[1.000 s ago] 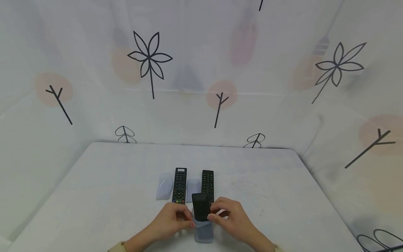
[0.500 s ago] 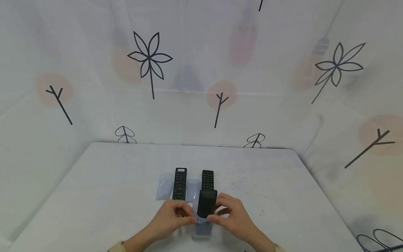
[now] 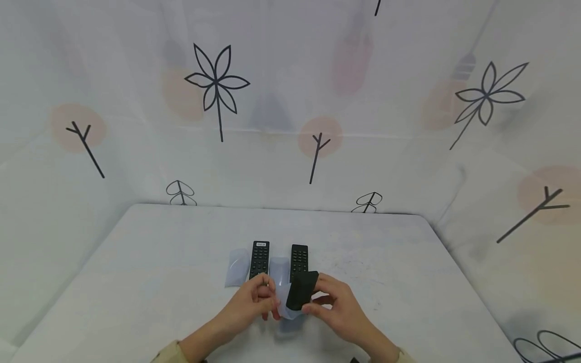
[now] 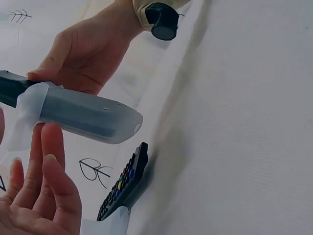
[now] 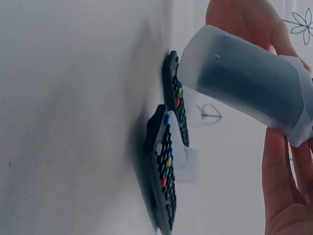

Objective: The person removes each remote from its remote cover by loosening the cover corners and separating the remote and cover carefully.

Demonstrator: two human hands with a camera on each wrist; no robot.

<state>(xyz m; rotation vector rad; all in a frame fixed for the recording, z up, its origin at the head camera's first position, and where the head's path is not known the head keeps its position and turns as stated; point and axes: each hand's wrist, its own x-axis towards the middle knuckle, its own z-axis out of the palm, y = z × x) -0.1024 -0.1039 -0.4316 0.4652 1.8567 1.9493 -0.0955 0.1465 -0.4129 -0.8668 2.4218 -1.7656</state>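
Note:
My right hand [image 3: 338, 305] grips a black remote control [image 3: 301, 290], thumb on one side and fingers on the other, above the table. A translucent sleeve [image 4: 93, 112] covers one end of it; the bare end sticks out past the sleeve's crumpled mouth. My left hand [image 3: 247, 302] is at the sleeve's left edge. In the left wrist view, two of its fairly straight fingers [image 4: 51, 142] touch the sleeve from below, with the thumb apart from it. The right wrist view shows the sleeve's closed end [image 5: 205, 58] with the dark remote inside.
Two more black remotes, one left [image 3: 259, 259] and one right [image 3: 299, 259], lie on the white table [image 3: 386, 262] beyond my hands. Two flat translucent sleeves [image 3: 237, 267] lie beside them. A patterned cloth [image 3: 272, 151] hangs behind the table.
The held remote and its sleeve have risen and tilted to the right. My left hand has moved forward, and its thumb and fingers no longer pinch the sleeve's edge.

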